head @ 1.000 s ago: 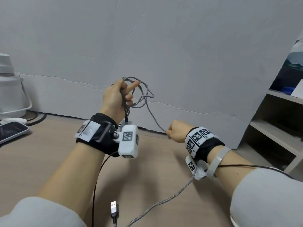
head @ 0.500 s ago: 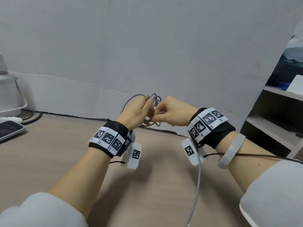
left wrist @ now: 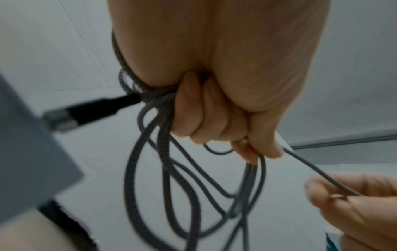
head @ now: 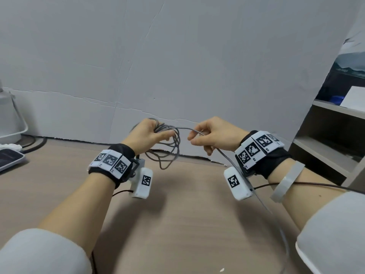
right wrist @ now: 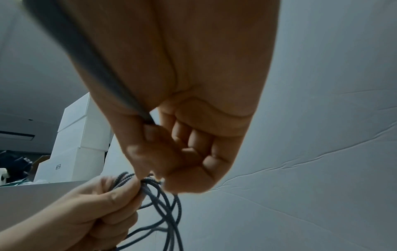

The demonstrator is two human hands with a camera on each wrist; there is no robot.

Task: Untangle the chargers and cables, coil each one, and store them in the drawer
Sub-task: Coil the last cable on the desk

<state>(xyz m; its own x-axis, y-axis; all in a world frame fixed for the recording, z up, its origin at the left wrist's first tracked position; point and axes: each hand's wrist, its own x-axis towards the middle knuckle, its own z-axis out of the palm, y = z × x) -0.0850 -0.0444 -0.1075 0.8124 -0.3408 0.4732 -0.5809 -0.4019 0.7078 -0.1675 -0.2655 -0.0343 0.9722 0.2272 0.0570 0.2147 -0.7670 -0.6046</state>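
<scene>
Coiling goes well if each loop of the braided cable is kept even. The loops are held tight in the left hand. The loose end is pinched by the right hand.

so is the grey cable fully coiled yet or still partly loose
Partly loose. The left hand grips several loops of the grey cable, while the right hand pinches an uncoiled length trailing down past its wrist.

Both wrists wear black fabric wrist straps covered in white tag blocks, white boxy camera modules hanging underneath, thin black cable trailing back, pale grey sleeves.
</scene>
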